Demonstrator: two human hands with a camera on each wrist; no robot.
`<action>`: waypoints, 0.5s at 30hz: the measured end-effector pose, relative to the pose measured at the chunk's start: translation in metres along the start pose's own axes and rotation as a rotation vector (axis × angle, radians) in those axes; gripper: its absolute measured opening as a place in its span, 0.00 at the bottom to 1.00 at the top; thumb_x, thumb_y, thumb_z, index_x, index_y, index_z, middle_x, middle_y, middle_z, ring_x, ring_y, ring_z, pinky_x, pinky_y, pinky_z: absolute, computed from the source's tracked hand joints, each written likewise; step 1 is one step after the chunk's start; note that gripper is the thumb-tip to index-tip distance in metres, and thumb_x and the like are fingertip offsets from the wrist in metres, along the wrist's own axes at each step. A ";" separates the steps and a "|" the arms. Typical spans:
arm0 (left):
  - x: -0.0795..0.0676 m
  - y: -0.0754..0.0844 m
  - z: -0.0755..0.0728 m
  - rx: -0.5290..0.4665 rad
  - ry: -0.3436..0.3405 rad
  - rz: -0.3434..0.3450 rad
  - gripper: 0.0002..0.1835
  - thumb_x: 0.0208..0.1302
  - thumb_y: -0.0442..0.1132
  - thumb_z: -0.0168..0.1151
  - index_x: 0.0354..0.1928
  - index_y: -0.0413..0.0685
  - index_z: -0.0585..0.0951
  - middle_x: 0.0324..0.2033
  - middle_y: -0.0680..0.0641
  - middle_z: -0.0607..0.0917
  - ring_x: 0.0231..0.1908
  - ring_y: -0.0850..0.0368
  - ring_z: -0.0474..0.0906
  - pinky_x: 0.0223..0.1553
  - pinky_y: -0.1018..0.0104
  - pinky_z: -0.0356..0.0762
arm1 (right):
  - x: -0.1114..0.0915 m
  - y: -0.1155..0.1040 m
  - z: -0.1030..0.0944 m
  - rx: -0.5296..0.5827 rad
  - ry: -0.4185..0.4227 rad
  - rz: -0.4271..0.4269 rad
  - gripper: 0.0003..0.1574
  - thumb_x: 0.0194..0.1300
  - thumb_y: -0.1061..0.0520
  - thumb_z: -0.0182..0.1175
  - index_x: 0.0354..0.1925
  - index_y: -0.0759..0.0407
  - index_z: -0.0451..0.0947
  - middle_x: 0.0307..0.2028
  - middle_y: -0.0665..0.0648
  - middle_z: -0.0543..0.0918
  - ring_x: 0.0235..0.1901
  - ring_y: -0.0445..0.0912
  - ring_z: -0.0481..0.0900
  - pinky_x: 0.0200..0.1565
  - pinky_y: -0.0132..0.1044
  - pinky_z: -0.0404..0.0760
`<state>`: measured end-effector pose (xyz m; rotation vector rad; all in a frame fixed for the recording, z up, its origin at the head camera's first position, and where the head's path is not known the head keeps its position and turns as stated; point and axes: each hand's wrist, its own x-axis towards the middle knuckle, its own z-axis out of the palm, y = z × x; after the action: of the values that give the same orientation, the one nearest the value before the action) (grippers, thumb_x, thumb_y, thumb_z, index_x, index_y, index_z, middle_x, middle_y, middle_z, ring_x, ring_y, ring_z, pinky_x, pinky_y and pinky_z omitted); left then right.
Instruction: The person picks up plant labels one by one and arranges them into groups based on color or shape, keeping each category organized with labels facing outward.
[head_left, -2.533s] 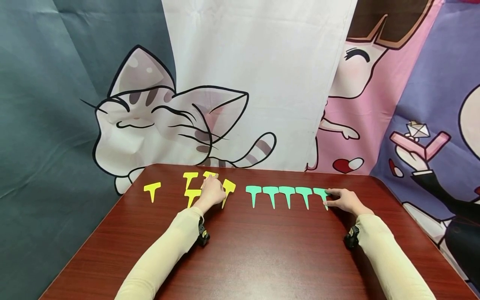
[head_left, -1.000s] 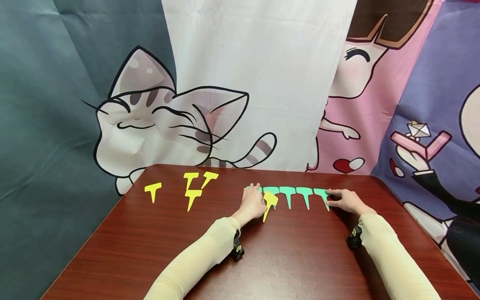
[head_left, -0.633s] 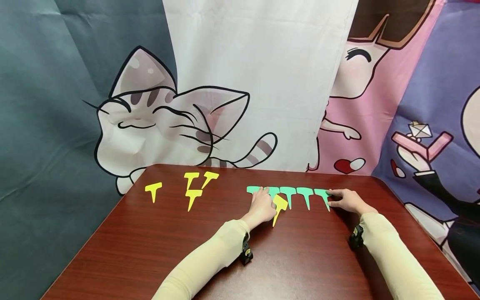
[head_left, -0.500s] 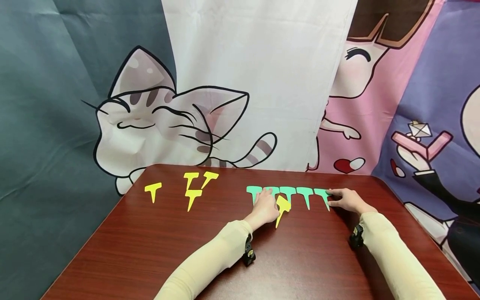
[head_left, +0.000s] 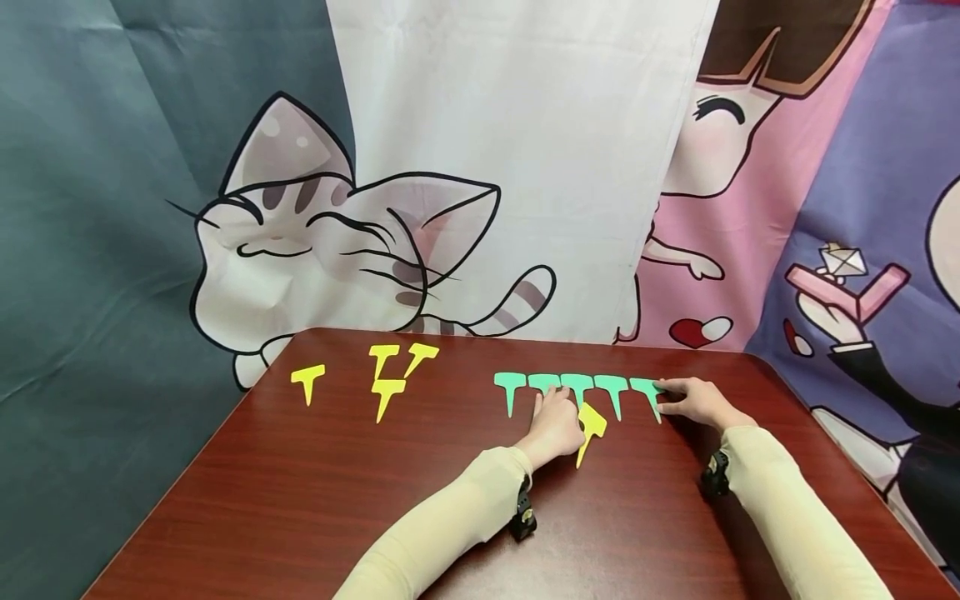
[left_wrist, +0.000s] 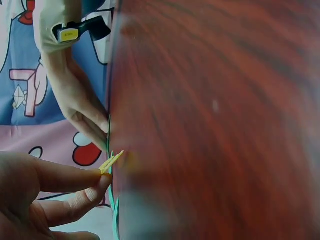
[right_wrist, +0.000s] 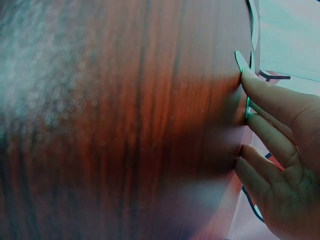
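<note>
My left hand (head_left: 553, 427) pinches a yellow T-shaped plant label (head_left: 593, 422) between thumb and finger, in front of a row of green ones. The left wrist view shows this yellow label (left_wrist: 111, 162) edge-on at the fingertips, close over the table. My right hand (head_left: 701, 402) holds the rightmost green plant label (head_left: 645, 387) at its right side, thumb on the stem and fingers by the head. In the right wrist view a pointed end of that green label (right_wrist: 241, 61) sticks out past the thumb. Several other green labels (head_left: 510, 382) stretch leftward, partly behind my left hand.
Several yellow plant labels (head_left: 388, 387) lie at the back left, one (head_left: 307, 375) apart near the left edge. The table (head_left: 262, 500) is dark red-brown wood. A printed cartoon cloth (head_left: 570, 167) hangs behind its far edge.
My left hand picked up a yellow label from the left group and carried it right and nearer, past the first green labels. My right hand stays at the last green label.
</note>
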<state>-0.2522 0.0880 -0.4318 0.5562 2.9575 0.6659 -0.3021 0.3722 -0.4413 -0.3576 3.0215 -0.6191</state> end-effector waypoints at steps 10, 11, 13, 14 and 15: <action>0.002 0.018 0.012 0.036 -0.005 -0.023 0.16 0.51 0.38 0.62 0.10 0.49 0.72 0.67 0.49 0.68 0.72 0.49 0.53 0.71 0.50 0.50 | 0.000 0.000 -0.001 0.007 -0.013 0.010 0.39 0.55 0.46 0.68 0.60 0.65 0.72 0.56 0.75 0.75 0.58 0.72 0.66 0.55 0.65 0.67; 0.002 0.020 0.013 0.032 -0.006 -0.026 0.16 0.51 0.38 0.62 0.10 0.49 0.72 0.67 0.49 0.68 0.72 0.49 0.53 0.71 0.50 0.50 | 0.000 0.000 -0.001 0.009 -0.011 0.015 0.39 0.55 0.47 0.68 0.60 0.64 0.72 0.56 0.74 0.74 0.58 0.71 0.66 0.56 0.65 0.67; 0.002 0.024 0.014 0.017 -0.007 -0.035 0.16 0.51 0.38 0.63 0.10 0.49 0.73 0.67 0.49 0.68 0.72 0.49 0.53 0.71 0.50 0.49 | -0.001 0.000 -0.002 0.008 -0.012 0.014 0.39 0.55 0.47 0.68 0.60 0.65 0.72 0.56 0.75 0.74 0.58 0.72 0.66 0.55 0.66 0.66; 0.002 0.026 0.015 0.012 -0.010 -0.042 0.16 0.51 0.38 0.63 0.10 0.49 0.73 0.67 0.50 0.68 0.72 0.49 0.52 0.72 0.50 0.48 | -0.001 0.000 -0.003 0.011 -0.013 0.017 0.39 0.55 0.47 0.68 0.60 0.65 0.72 0.56 0.75 0.74 0.58 0.72 0.65 0.56 0.66 0.66; 0.003 0.028 0.016 0.008 -0.014 -0.048 0.16 0.52 0.39 0.63 0.10 0.49 0.73 0.68 0.50 0.67 0.72 0.48 0.52 0.72 0.50 0.48 | -0.001 -0.001 -0.003 0.014 -0.015 0.021 0.39 0.55 0.47 0.68 0.60 0.65 0.72 0.56 0.75 0.74 0.59 0.72 0.65 0.56 0.66 0.66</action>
<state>-0.2432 0.1192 -0.4344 0.4860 2.9522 0.6429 -0.3012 0.3730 -0.4384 -0.3277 3.0007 -0.6320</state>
